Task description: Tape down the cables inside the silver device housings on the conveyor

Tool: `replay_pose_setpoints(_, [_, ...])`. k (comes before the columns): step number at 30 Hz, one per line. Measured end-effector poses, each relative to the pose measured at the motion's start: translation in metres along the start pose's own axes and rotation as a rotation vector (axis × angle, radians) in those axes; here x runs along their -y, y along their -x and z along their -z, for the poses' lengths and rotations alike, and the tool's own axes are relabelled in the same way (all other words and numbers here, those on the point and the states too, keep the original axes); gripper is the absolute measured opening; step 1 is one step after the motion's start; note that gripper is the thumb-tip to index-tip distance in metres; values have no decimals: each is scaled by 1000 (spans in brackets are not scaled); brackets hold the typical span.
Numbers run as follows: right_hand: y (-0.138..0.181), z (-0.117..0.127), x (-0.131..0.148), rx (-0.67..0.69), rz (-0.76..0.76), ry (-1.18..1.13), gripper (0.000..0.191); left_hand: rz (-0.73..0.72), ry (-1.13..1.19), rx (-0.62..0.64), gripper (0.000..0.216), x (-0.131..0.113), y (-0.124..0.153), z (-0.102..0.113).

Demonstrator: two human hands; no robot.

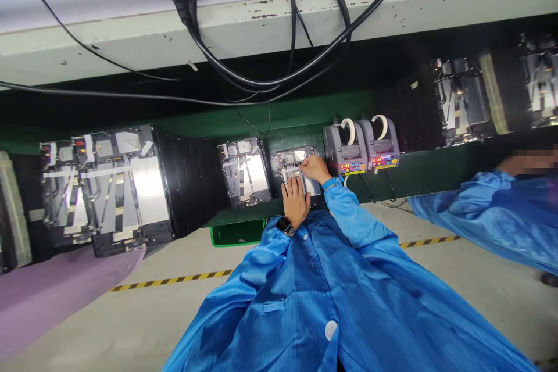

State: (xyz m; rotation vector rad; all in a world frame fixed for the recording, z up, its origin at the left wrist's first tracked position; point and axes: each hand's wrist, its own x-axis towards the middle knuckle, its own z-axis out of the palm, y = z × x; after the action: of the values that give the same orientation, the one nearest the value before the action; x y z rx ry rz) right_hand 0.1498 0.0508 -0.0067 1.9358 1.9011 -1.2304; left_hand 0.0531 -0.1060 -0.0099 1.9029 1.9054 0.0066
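In front of me lies a flat electronic assembly with a black frame, silver plates and pale strips. My left hand, with a watch at the wrist, rests on its near part, fingers stretched out flat. Just beyond it, to the right, my right hand pinches at the assembly's upper middle. Whatever lies between those fingertips is too small to make out. A blue band circles the right wrist. Left of my hands sits a similar assembly with a white strip across it.
Two grey tape dispensers with lit displays stand at the right of my hands. More assemblies lie farther left, beside black trays. Black cables hang in front of the shelf. At the right, a co-worker's blue sleeve reaches in.
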Motion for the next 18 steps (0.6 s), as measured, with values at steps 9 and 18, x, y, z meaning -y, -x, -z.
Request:
replay_pose_setpoints(9, [3, 0, 6, -17, -34, 64, 21, 27, -9, -20, 70, -3, 0, -3])
replay_pose_setpoints(18, [15, -2, 16, -57, -44, 148, 22, 35, -3, -8, 71, -6, 1, -3])
